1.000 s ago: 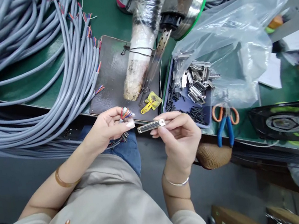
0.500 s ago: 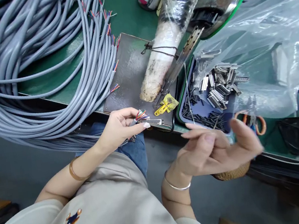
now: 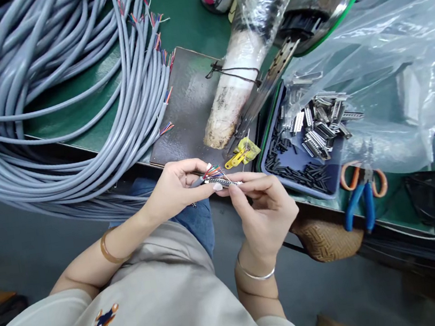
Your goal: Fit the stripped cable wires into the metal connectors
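Holds a multi-pin connector (image 3: 221, 182) just in front of the near edge of the dark board (image 3: 180, 103), using both hands. Pinches the connector's left end with the left hand (image 3: 178, 190), thumb and fingers closed, along with a grey cable end (image 3: 197, 182) fanning into coloured wires (image 3: 214, 171) just above the pin row. Closes the right hand (image 3: 265, 202) on the connector's right end between thumb and forefinger, curling the other fingers loosely. Cannot tell whether also holding the thin pale strand (image 3: 245, 151) near those fingertips.

Has grey cables (image 3: 128, 137) massed to the left of the board, reaching its left edge with stripped ends. Has a yellow piece (image 3: 235, 159) on the board near its front edge, and a white-wrapped nozzle (image 3: 228, 96) slanting down over it. Just to the right of the board, has a blue tray (image 3: 333, 165) full of loose connectors (image 3: 320, 127) and short black tubes (image 3: 310, 177), partly covered by a clear plastic bag (image 3: 380, 54). Farther right of the board, has blue-handled pliers (image 3: 355, 207) beside orange handles (image 3: 378, 183).
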The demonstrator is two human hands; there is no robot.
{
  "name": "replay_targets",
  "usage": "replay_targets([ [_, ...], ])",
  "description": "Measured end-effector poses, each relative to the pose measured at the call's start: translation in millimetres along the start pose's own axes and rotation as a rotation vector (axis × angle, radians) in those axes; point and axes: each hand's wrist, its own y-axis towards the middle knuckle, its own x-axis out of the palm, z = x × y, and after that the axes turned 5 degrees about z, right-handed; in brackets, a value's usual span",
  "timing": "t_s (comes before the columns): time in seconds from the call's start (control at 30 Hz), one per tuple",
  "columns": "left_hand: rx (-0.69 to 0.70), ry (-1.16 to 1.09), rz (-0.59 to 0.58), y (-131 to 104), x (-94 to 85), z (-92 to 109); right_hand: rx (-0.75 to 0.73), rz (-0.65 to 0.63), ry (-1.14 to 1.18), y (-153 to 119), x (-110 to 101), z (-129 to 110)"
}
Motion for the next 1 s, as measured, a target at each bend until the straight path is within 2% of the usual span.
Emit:
replay_targets([
  [0.1, 0.026, -0.028, -0.01, -0.3, 0.4, 0.3, 0.064, 0.002, 0.053, 0.4, -0.8, 0.6],
  [0.17, 0.037, -0.029, 0.015, -0.8, 0.6, 0.9, 0.047, 0.067, 0.045, 1.2, -2.4, 1.9],
  [0.27, 0.032, -0.022, 0.08, -1.0, 1.3, 2.4, -0.073, 0.223, -0.041, 2.2, -4.9, 6.0],
  [0.37, 0.027, -0.024, 0.107, -0.1, 3.1, 4.3, -0.21, 0.289, -0.169, 1.1, -6.6, 11.9],
  [0.5, 0.026, -0.009, 0.103, 0.6, 4.8, 5.6, -0.338, 0.243, -0.262, -2.1, -5.9, 18.3],
  [0.73, 0.074, 0.045, 0.096, 1.6, 4.8, 2.6, -0.182, 0.146, -0.088, 0.8, -0.1, 23.8],
  [1.0, 0.103, 0.07, 0.151, 4.6, 12.2, 5.2, -0.17, 0.153, -0.071, 5.9, 5.4, 23.9],
])
